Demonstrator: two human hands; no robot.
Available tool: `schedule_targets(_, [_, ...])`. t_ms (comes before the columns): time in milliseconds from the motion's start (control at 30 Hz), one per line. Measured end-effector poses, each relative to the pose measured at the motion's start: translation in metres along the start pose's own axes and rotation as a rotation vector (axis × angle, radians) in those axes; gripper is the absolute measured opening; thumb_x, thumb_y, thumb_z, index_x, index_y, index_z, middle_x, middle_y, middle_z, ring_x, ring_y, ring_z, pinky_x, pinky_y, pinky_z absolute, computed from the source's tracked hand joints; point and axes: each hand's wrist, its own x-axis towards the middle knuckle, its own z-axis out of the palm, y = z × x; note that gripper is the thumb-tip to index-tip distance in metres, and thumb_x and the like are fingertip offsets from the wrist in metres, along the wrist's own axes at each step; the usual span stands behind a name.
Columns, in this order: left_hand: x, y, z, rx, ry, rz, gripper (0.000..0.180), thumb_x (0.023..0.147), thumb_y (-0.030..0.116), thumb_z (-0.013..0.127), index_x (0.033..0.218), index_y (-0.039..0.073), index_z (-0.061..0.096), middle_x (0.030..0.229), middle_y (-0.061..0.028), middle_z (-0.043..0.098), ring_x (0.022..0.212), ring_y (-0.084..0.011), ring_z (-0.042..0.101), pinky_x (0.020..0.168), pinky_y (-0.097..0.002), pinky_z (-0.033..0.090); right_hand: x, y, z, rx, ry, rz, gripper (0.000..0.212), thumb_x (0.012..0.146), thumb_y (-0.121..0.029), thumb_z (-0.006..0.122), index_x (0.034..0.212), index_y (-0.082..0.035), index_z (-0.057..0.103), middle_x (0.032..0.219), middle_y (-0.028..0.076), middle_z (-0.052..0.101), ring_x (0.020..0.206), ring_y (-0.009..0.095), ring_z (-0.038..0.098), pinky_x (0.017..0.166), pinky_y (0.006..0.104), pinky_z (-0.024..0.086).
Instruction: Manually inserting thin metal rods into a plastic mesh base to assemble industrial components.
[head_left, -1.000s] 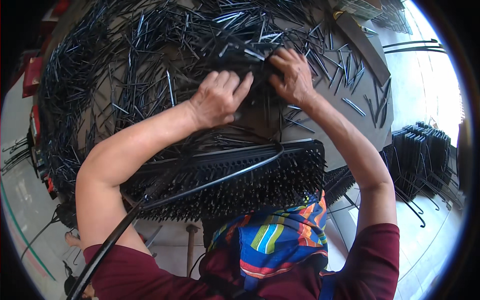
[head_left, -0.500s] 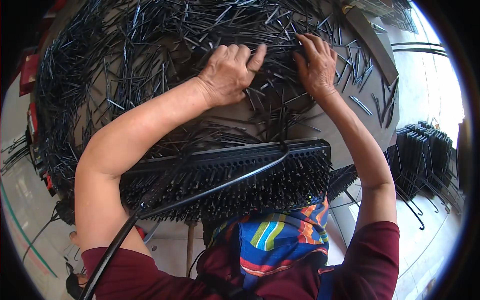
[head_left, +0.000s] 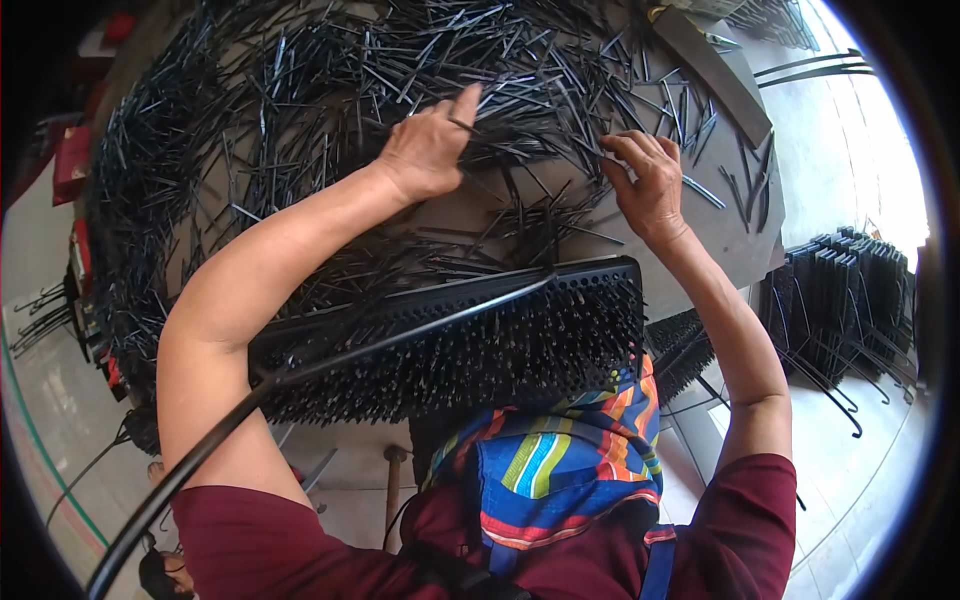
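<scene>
Loose thin black strips (head_left: 400,60) are heaped over the brown round tabletop (head_left: 665,275). My left hand (head_left: 425,150) is over the heap with fingers curled and thumb raised; a single dark strip crosses at its thumb. To its right, my right hand (head_left: 650,185) bends its fingers round strips at the heap's edge, fingertips partly hidden. Between my body and the heap lies a long black perforated board (head_left: 625,275), its near side thick with short black bristle-like ends (head_left: 450,360). A bent metal rod (head_left: 420,328) runs across it, touched by neither hand.
A flat dark bar (head_left: 710,75) lies at the table's right edge. Several similar black boards with hooked rods (head_left: 840,290) stand at the right. Red objects (head_left: 72,165) are beyond the left edge. A striped colourful cloth (head_left: 565,460) covers my lap. At lower left, another person (head_left: 165,572) shows partly.
My left hand has drawn back left and slightly nearer, away from the right one. My right hand has come nearer to me, its fingers more bent. The view has shifted a little.
</scene>
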Motion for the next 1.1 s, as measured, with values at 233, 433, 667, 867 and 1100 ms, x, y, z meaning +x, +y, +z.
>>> schedule_targets(233, [-0.031,0.002,-0.054,-0.175,-0.004,-0.221,0.054,0.060,0.017,0.075,0.108,-0.001,0.059,0.090,-0.0194,0.067,0.087,-0.0346,0.064,0.080,-0.0400,0.050,0.003,-0.029,-0.022,0.080,-0.033,-0.001,0.014,0.080,-0.021,0.065,0.089,-0.010,0.068,0.081,0.004,0.064,0.079,0.023,0.062,0.083,0.0353,0.039])
schedule_targets(433, [-0.050,0.003,-0.087,-1.160,0.257,-0.543,0.026,0.067,0.003,0.073,0.092,-0.001,0.066,0.089,-0.0059,0.068,0.079,-0.0159,0.065,0.069,-0.0311,0.053,0.055,-0.132,-0.014,0.451,-0.142,0.189,0.048,0.079,-0.041,0.066,0.108,-0.003,0.064,0.099,0.016,0.067,0.091,0.030,0.065,0.085,0.0396,0.048])
schedule_targets(667, [-0.038,0.040,-0.125,-1.713,0.606,-0.512,0.013,0.081,0.013,0.067,0.090,0.004,0.068,0.090,-0.0072,0.068,0.085,-0.0201,0.064,0.081,-0.0336,0.052,0.092,-0.219,0.005,0.400,0.150,0.085,0.055,0.084,-0.028,0.063,0.129,-0.001,0.045,0.113,0.023,0.058,0.096,0.041,0.059,0.078,0.0455,0.048])
schedule_targets(867, [-0.060,0.042,-0.144,-1.761,0.821,-0.781,0.015,0.077,0.016,0.072,0.082,0.005,0.064,0.083,-0.0084,0.066,0.076,-0.0224,0.063,0.073,-0.0349,0.053,0.094,-0.235,0.005,0.223,0.231,-0.239,0.046,0.083,-0.020,0.062,0.125,-0.004,0.052,0.112,0.015,0.060,0.095,0.036,0.059,0.078,0.0432,0.045])
schedule_targets(1100, [-0.062,0.034,-0.135,-1.760,1.008,-0.409,0.007,0.075,0.001,0.066,0.082,0.000,0.067,0.080,-0.0100,0.069,0.073,-0.0224,0.067,0.068,-0.0337,0.056,0.096,-0.218,0.033,1.543,0.067,0.713,0.038,0.090,-0.041,0.057,0.090,-0.004,0.066,0.084,0.006,0.062,0.078,0.016,0.059,0.069,0.0280,0.046])
